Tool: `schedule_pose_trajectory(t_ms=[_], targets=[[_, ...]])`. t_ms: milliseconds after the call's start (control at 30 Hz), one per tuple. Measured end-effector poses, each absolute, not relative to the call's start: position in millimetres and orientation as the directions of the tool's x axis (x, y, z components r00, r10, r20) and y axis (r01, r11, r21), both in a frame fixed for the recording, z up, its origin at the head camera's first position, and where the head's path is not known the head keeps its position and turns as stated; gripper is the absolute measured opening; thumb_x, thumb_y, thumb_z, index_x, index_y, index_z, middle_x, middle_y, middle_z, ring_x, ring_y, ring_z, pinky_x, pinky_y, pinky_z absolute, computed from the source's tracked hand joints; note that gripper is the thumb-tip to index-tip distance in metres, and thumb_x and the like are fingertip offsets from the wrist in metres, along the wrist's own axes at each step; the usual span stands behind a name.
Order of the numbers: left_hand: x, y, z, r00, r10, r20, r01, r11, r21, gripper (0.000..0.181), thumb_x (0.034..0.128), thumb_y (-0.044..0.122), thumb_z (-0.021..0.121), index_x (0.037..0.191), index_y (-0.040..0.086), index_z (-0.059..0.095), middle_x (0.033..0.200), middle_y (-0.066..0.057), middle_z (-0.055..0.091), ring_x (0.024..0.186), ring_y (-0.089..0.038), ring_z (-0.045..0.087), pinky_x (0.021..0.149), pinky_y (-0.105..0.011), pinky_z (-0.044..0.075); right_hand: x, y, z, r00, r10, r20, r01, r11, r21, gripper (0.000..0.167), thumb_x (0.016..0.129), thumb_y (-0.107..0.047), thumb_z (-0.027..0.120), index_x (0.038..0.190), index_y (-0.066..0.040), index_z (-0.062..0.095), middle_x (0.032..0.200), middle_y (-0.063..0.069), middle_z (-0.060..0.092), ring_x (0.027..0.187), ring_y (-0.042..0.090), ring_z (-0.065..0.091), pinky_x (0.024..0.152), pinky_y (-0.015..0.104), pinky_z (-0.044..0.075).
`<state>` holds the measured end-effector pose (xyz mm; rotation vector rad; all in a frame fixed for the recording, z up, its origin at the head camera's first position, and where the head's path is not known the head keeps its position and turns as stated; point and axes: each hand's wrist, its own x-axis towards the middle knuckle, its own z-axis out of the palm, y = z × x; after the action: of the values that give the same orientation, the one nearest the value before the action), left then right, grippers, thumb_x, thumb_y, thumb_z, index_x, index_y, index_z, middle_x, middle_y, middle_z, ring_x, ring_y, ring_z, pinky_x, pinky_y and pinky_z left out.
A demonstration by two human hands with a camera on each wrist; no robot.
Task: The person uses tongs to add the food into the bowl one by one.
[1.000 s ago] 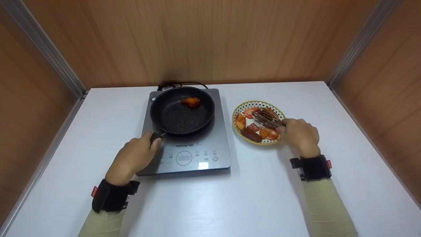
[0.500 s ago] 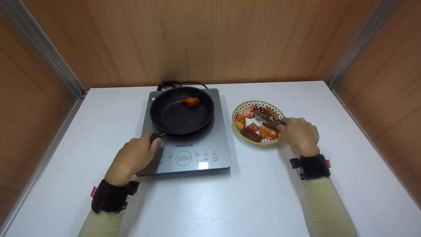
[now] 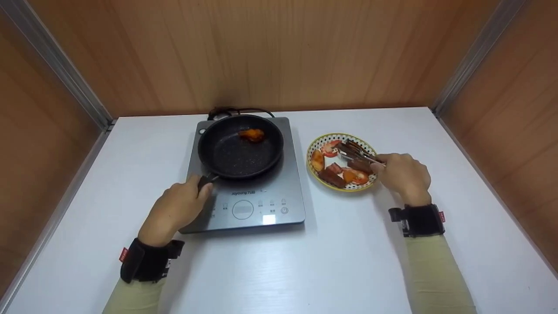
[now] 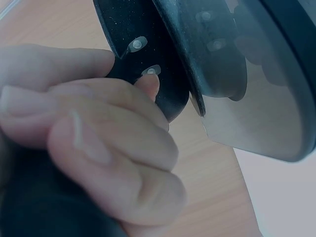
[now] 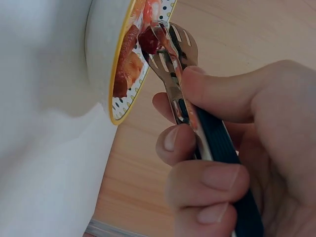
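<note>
My left hand [image 3: 174,208] grips the black handle [image 4: 54,197] of a dark frying pan [image 3: 239,159]. One glossy orange-brown piece of food, shaped like a chicken drumette [image 3: 252,135], lies toward the pan's far side. At the right, my right hand [image 3: 403,175] holds metal tongs [image 5: 217,131] with slotted heads and dark grips. Their heads reach over a yellow-rimmed, dotted plate [image 3: 314,175] and close around a dark red-brown piece of food [image 5: 150,40]. Tomato slices [image 3: 331,148], orange-brown pieces [image 3: 318,160] and dark meat strips [image 3: 332,178] lie on the plate.
Beneath the pan is a silver induction cooker [image 3: 279,183] with touch controls at its front. A black cord [image 3: 257,109] runs behind it. The white table [image 3: 270,270] meets wooden panels [image 3: 305,56] at the back and sides.
My right hand has shifted slightly right and away from me, with the tongs' heads still over the plate. The left hand and pan hold nearly still.
</note>
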<state>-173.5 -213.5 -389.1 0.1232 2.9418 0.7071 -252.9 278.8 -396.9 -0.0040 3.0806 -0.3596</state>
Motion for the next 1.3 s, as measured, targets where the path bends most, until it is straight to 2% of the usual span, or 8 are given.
schedule_pose_trajectory(t_ms=[367,600,767,867,1100,1200,1300], targets=[[-172,-214,-389,-0.991,0.106,-0.077,0.059,0.889,0.455,0.036,0.1149,0.037,0.044,0.105,0.005,0.054,0.077,-0.010,0.057,0.070,-0.025,0.055,0.058,-0.037,0.040,-249,288,-390,-0.999,-0.031,0.044,-0.041,0.963,-0.265,0.042,0.107,-0.037,0.061,0.144,-0.019,0.067,0.127,0.027,0.070,0.088,0.038,0.060,0.060,0.046,0.045],[-172,-214,-390,-0.992,0.107,-0.068,0.064,0.885,0.462,0.036,0.1150,0.037,0.044,0.100,0.006,0.053,0.075,-0.009,0.057,0.069,-0.025,0.055,0.057,-0.037,0.040,-248,283,-387,-0.992,-0.044,0.119,-0.077,0.955,-0.287,0.043,0.107,-0.039,0.061,0.144,-0.017,0.067,0.132,0.027,0.068,0.087,0.038,0.062,0.057,0.043,0.042],[-172,-215,-390,-0.992,0.112,-0.066,0.069,0.885,0.460,0.035,0.1149,0.036,0.044,0.103,0.005,0.055,0.077,-0.011,0.059,0.070,-0.026,0.057,0.059,-0.039,0.043,-248,274,-387,-0.987,-0.053,0.151,-0.097,0.949,-0.300,0.046,0.107,-0.042,0.062,0.145,-0.014,0.066,0.132,0.027,0.068,0.085,0.036,0.061,0.054,0.039,0.038],[-172,-215,-390,-0.992,0.112,-0.065,0.070,0.886,0.458,0.034,0.1148,0.035,0.044,0.106,0.004,0.055,0.080,-0.013,0.062,0.073,-0.027,0.059,0.061,-0.042,0.045,-246,265,-386,-0.983,-0.064,0.170,-0.115,0.943,-0.311,0.046,0.108,-0.042,0.062,0.145,-0.016,0.066,0.126,0.025,0.070,0.081,0.033,0.057,0.053,0.038,0.035],[-172,-216,-389,-0.992,0.112,-0.059,0.072,0.886,0.458,0.036,0.1149,0.036,0.044,0.109,0.003,0.057,0.083,-0.017,0.066,0.074,-0.029,0.062,0.061,-0.043,0.048,-241,239,-383,-0.972,-0.105,0.209,-0.172,0.928,-0.330,0.044,0.106,-0.043,0.064,0.145,-0.021,0.067,0.115,0.022,0.074,0.076,0.031,0.054,0.055,0.038,0.035],[-172,-215,-389,-0.992,0.111,-0.054,0.074,0.885,0.459,0.035,0.1149,0.035,0.045,0.109,0.003,0.057,0.081,-0.015,0.064,0.073,-0.028,0.061,0.060,-0.042,0.047,-239,227,-382,-0.961,-0.135,0.242,-0.213,0.919,-0.333,0.043,0.105,-0.042,0.066,0.145,-0.024,0.067,0.116,0.020,0.075,0.075,0.029,0.054,0.055,0.038,0.035],[-172,-213,-391,-0.992,0.112,-0.057,0.073,0.882,0.466,0.033,0.1149,0.035,0.046,0.108,0.004,0.056,0.077,-0.011,0.060,0.069,-0.025,0.058,0.058,-0.039,0.044,-238,217,-384,-0.940,-0.175,0.292,-0.270,0.905,-0.328,0.041,0.104,-0.040,0.069,0.143,-0.025,0.069,0.104,0.016,0.075,0.070,0.027,0.052,0.052,0.037,0.035]])
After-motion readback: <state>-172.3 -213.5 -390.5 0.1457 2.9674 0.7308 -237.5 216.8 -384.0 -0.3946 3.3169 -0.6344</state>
